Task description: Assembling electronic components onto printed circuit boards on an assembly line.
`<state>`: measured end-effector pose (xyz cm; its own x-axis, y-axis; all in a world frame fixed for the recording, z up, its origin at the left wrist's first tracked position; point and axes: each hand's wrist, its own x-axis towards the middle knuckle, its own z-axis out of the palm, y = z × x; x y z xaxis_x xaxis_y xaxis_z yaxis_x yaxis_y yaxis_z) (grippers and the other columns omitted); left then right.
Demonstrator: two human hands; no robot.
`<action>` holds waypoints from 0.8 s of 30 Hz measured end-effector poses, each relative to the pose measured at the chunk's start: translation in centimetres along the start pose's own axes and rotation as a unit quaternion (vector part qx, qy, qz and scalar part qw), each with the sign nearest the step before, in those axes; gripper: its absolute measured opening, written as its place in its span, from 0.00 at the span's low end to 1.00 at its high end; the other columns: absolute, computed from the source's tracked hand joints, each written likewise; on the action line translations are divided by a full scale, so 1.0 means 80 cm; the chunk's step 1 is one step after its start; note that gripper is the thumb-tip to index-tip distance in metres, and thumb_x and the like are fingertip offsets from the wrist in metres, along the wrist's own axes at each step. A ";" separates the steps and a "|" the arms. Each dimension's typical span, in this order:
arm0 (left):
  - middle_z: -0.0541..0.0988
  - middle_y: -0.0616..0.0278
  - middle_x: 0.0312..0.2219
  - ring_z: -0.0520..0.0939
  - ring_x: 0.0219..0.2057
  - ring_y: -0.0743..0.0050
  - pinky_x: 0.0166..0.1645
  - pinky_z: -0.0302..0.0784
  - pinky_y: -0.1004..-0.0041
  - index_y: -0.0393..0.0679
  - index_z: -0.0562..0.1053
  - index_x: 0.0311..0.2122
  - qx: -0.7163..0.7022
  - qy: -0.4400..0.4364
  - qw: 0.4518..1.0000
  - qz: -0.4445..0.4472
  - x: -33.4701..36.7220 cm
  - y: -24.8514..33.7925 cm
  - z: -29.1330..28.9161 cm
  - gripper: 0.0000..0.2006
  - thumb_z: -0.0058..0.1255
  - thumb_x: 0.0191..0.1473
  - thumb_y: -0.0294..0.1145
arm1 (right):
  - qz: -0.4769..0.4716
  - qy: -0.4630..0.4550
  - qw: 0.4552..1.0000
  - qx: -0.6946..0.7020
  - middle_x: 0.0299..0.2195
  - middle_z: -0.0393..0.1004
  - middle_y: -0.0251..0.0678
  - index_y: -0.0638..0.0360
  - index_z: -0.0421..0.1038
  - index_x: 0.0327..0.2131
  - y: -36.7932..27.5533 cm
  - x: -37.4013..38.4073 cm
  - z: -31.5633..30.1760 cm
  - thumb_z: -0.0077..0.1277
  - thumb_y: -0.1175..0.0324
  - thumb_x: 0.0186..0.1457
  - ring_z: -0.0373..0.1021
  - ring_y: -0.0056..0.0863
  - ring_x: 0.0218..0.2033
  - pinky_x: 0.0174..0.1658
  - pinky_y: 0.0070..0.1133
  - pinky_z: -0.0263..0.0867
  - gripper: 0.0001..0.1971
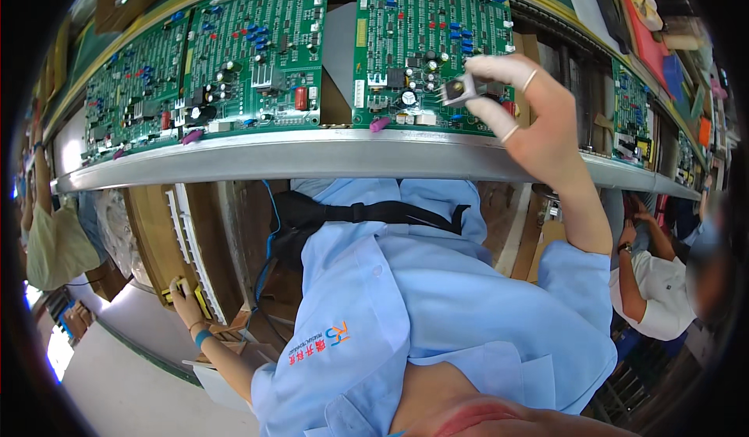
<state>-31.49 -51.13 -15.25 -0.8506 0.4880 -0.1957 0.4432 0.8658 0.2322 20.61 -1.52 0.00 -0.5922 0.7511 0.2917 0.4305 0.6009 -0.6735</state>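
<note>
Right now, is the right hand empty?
No, the right hand pinches a small grey-and-black component over a green circuit board.

A long silver rail crosses in front of you, curved by the lens. To your lower left lies a pale flat area, floor or tabletop unclear, with bright white light glaring beside it. A brown box sits upper left; colourful clutter crowds the upper right.
</note>
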 end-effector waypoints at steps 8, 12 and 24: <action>0.76 0.49 0.46 0.76 0.47 0.56 0.51 0.70 0.64 0.42 0.69 0.52 0.122 0.060 0.989 0.062 -0.026 0.076 -0.030 0.17 0.47 0.58 0.31 | -0.166 0.000 0.975 -0.151 0.33 0.75 0.31 0.56 0.75 0.36 0.012 -0.002 0.022 0.62 0.73 0.38 0.71 0.30 0.36 0.41 0.29 0.63 0.17; 0.76 0.53 0.46 0.77 0.45 0.65 0.46 0.72 0.71 0.39 0.70 0.52 -0.142 0.180 0.973 -0.021 -0.004 0.069 -0.079 0.17 0.46 0.60 0.34 | -0.190 -0.009 0.967 -0.170 0.32 0.74 0.32 0.57 0.76 0.36 0.012 -0.001 0.025 0.62 0.73 0.38 0.71 0.31 0.35 0.41 0.28 0.63 0.16; 0.65 0.50 0.57 0.69 0.54 0.68 0.49 0.69 0.73 0.33 0.58 0.61 -0.612 -0.158 0.736 0.244 0.017 0.388 -0.094 0.31 0.54 0.54 0.33 | -0.242 -0.093 0.934 -0.246 0.38 0.75 0.33 0.59 0.76 0.38 0.001 0.006 0.008 0.60 0.70 0.35 0.70 0.31 0.37 0.45 0.28 0.65 0.19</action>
<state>-21.03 -24.39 -1.17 -0.4797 0.8769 0.0287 -0.0769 -0.0746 0.9942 19.92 -1.25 -0.34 -0.8869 0.3265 0.3267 0.3160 0.9448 -0.0864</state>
